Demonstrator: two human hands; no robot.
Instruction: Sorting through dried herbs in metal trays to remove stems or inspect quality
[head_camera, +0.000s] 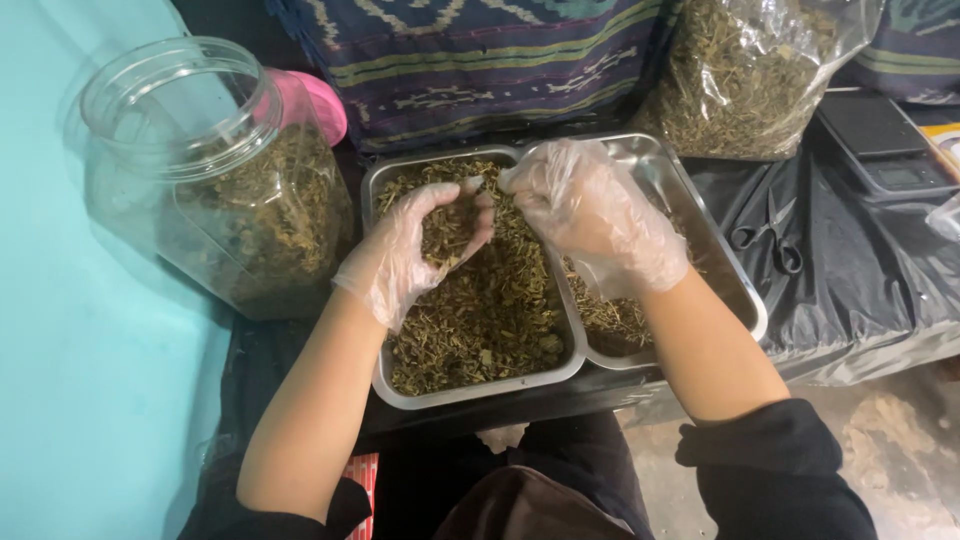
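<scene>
Steel tray (560, 375) at centre, full of dried green-brown herb (490, 310); sorting step looks mid-way, judging by 2nd tray (700, 215) at 3 o'clock, mostly bare w/ a small herb heap. Left hand (420, 250), clear plastic glove, cupped palm-up around a clump of herb over the full tray. Right hand (590, 215), gloved too, fingers drawn together at the left palm, prob pinching bits; exact pinch can't tell. Next move likely needs a fine fingertip pick, no spill. Surface: black plastic sheet (860, 270); scissors (770, 235) and scale (885, 145) at 2-3 o'clock; bag of herb (750, 80) at 1; clear jar (215, 175) at 10; turquoise wall left.
</scene>
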